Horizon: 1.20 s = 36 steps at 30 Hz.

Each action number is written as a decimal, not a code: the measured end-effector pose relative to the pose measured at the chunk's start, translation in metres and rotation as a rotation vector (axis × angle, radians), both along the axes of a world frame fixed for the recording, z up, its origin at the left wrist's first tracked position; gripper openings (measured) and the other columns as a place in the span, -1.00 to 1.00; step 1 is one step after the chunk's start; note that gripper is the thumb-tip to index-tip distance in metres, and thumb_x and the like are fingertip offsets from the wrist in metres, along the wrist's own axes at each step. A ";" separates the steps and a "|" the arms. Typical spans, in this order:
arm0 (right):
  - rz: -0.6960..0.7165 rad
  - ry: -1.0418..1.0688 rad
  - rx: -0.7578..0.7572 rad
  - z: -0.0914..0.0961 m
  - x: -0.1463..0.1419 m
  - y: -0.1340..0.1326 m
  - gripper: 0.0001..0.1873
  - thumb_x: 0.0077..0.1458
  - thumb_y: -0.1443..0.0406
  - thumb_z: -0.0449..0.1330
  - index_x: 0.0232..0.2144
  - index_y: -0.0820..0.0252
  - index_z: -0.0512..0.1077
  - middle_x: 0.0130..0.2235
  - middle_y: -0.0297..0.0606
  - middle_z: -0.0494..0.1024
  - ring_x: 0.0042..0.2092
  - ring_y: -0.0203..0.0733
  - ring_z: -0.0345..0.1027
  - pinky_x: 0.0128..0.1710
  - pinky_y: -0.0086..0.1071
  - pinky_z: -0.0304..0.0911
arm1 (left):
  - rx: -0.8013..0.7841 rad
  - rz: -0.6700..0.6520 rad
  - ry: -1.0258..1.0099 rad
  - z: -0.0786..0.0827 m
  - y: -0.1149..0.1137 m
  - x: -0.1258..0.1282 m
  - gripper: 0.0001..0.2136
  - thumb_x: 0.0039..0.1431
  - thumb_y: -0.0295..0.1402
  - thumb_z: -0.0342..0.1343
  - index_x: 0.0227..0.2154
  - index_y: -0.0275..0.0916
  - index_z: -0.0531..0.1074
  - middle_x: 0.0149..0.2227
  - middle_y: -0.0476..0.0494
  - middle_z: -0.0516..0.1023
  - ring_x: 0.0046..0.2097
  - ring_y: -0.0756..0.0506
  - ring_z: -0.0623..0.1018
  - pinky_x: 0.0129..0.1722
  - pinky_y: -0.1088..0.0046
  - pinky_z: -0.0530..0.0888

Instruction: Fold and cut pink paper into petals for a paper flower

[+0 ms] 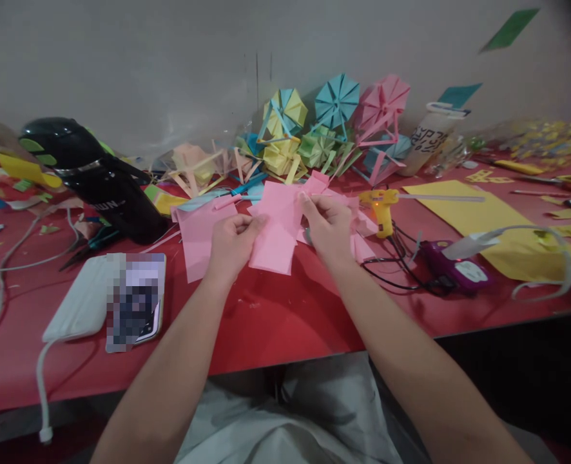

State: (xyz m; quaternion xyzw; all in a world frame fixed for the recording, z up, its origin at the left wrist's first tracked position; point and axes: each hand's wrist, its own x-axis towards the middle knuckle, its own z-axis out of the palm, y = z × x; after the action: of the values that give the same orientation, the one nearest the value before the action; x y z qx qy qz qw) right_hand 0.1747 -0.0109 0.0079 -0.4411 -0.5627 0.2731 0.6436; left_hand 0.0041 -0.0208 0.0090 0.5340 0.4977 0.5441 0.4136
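Both my hands hold a pink sheet of paper (276,225) above the red table (266,322). My left hand (233,241) pinches its left edge with fingers curled. My right hand (328,227) pinches its upper right part between thumb and fingers. More pink paper pieces (196,235) lie on the table just left of and behind the held sheet.
Folded paper wheels (336,100) in yellow, blue, pink and green stand at the back wall. A yellow glue gun (382,206), a purple device with cables (452,267) and yellow sheets (474,212) lie right. A black helmet (89,171), scissors (89,245), a white power bank and a phone (135,299) lie left.
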 end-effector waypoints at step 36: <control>0.166 0.342 -0.236 -0.009 0.016 0.020 -0.52 -0.02 -0.10 0.38 -0.53 0.13 0.37 -0.52 -0.39 0.40 -0.49 -0.35 0.33 -0.45 -0.43 0.36 | -0.002 -0.147 0.138 -0.001 0.011 -0.017 -0.78 0.08 -0.19 0.25 -0.50 -0.24 0.50 -0.47 -0.03 0.47 -0.40 -0.03 0.43 -0.37 0.42 0.41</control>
State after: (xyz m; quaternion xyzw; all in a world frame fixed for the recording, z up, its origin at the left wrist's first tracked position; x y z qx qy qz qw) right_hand 0.1909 0.0096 -0.0013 -0.4126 -0.4438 0.4601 0.6490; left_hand -0.0131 -0.0103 0.0078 0.6048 0.4850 0.4737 0.4178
